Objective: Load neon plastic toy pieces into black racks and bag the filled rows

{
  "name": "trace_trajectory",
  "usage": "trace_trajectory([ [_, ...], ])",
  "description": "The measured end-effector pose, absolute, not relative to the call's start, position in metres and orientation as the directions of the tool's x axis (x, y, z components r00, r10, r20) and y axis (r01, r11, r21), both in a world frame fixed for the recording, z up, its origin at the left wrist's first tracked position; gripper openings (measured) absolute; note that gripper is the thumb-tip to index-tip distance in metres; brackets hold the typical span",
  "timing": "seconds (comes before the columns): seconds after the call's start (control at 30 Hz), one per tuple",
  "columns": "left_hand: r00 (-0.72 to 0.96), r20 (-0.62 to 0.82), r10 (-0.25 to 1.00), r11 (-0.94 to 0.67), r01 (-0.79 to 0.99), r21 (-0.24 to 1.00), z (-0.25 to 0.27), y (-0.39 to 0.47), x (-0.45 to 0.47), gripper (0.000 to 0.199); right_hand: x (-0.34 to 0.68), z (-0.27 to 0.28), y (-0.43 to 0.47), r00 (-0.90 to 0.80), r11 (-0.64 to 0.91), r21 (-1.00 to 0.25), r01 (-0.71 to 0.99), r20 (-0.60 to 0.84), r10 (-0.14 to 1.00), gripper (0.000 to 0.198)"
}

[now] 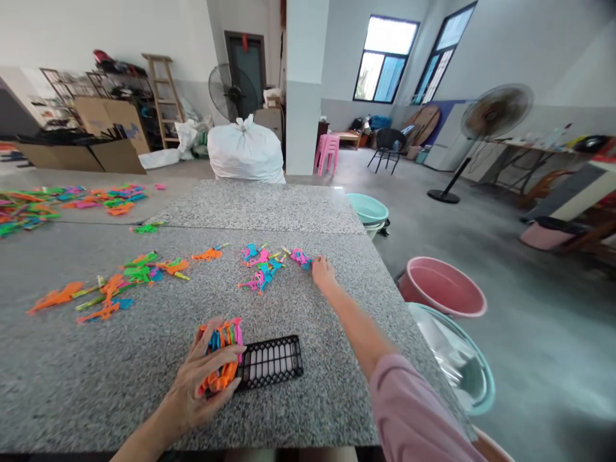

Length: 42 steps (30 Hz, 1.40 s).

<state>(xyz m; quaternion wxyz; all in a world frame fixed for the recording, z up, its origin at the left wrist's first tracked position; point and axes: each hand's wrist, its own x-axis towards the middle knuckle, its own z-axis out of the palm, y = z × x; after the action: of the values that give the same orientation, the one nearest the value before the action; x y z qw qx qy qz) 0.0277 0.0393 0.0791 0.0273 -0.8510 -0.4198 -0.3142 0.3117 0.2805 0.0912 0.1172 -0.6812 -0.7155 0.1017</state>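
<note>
My left hand [205, 378] is wrapped round a row of flat plastic toy pieces [224, 375] in orange, blue, green and pink, standing packed at the left end of a small black lattice basket [273, 360]. The basket's right part shows its slatted bottom. Farther forward, my right hand [323, 271] has its fingertips pinched at the end of a pink and blue plastic toy piece [300, 258]. Just left of it lies a loose cluster of pink and blue toy pieces [264, 268]. The fingertips' exact hold is too small to see.
Orange and green pieces [139, 273] lie scattered on the speckled stone table [332, 385], with a bigger heap [29, 208] at far left. A white sack [246, 151] stands beyond the table. Basins, including a red one [445, 287], line its right edge.
</note>
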Motion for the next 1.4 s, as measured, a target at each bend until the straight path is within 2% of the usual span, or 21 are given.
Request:
trace_trajectory([
  [0.2, 0.424, 0.520, 0.742, -0.615, 0.739, 0.275, 0.077, 0.035, 0.029, 0.036, 0.338, 0.085, 0.274, -0.070, 0.052, -0.327, 0.944, -0.044, 0.997, 0.021],
  [0.23, 0.407, 0.511, 0.757, -0.601, 0.742, 0.299, 0.080, 0.034, 0.030, 0.036, 0.339, 0.079, 0.261, -0.081, 0.047, -0.372, 0.927, -0.076, 0.994, 0.019],
  [0.3, 0.389, 0.492, 0.779, -0.583, 0.737, 0.341, 0.086, 0.033, 0.034, 0.033, 0.333, 0.065, 0.226, -0.138, 0.021, -0.557, 0.831, -0.169, 0.976, 0.014],
  [0.4, 0.369, 0.429, 0.825, -0.539, 0.741, 0.400, 0.091, 0.035, 0.038, 0.025, 0.309, 0.046, 0.153, -0.322, -0.071, -0.863, 0.500, -0.261, 0.910, 0.017],
  [0.47, 0.363, 0.409, 0.837, -0.525, 0.743, 0.415, 0.093, 0.035, 0.039, 0.023, 0.286, 0.040, 0.107, -0.414, -0.110, -0.937, 0.331, -0.249, 0.876, 0.020],
  [0.5, 0.362, 0.410, 0.837, -0.525, 0.744, 0.414, 0.093, 0.035, 0.040, 0.023, 0.275, 0.039, 0.088, -0.430, -0.111, -0.947, 0.301, -0.239, 0.871, 0.018],
  [0.6, 0.366, 0.424, 0.829, -0.534, 0.743, 0.404, 0.094, 0.034, 0.041, 0.023, 0.244, 0.045, 0.059, -0.440, -0.029, -0.904, 0.427, -0.236, 0.867, 0.005],
  [0.77, 0.347, 0.407, 0.845, -0.509, 0.755, 0.412, 0.095, 0.033, 0.042, 0.027, 0.222, 0.060, 0.062, -0.434, 0.198, -0.646, 0.737, -0.228, 0.872, 0.012],
  [0.87, 0.347, 0.393, 0.852, -0.503, 0.753, 0.425, 0.095, 0.033, 0.040, 0.036, 0.218, 0.069, 0.067, -0.473, 0.291, -0.531, 0.796, -0.246, 0.846, 0.015],
  [0.97, 0.390, 0.386, 0.836, -0.538, 0.722, 0.436, 0.095, 0.035, 0.037, 0.043, 0.213, 0.074, 0.065, -0.498, 0.334, -0.471, 0.817, -0.282, 0.820, 0.016],
  [1.07, 0.414, 0.425, 0.805, -0.579, 0.701, 0.416, 0.093, 0.037, 0.034, 0.042, 0.210, 0.073, 0.059, -0.529, 0.378, -0.463, 0.802, -0.256, 0.809, 0.020],
  [1.2, 0.408, 0.518, 0.752, -0.629, 0.678, 0.379, 0.083, 0.040, 0.031, 0.035, 0.228, 0.070, 0.090, -0.679, 0.411, -0.652, 0.637, -0.222, 0.700, 0.023],
  [1.27, 0.389, 0.545, 0.743, -0.632, 0.677, 0.378, 0.078, 0.040, 0.031, 0.034, 0.248, 0.074, 0.135, -0.619, 0.361, -0.664, 0.655, -0.198, 0.760, 0.026],
  [1.33, 0.383, 0.561, 0.734, -0.636, 0.678, 0.368, 0.075, 0.040, 0.031, 0.033, 0.268, 0.082, 0.186, -0.371, 0.281, -0.526, 0.803, -0.071, 0.926, 0.034],
  [1.4, 0.384, 0.568, 0.728, -0.634, 0.691, 0.346, 0.073, 0.039, 0.031, 0.033, 0.279, 0.086, 0.227, -0.226, 0.216, -0.359, 0.908, 0.014, 0.974, 0.047],
])
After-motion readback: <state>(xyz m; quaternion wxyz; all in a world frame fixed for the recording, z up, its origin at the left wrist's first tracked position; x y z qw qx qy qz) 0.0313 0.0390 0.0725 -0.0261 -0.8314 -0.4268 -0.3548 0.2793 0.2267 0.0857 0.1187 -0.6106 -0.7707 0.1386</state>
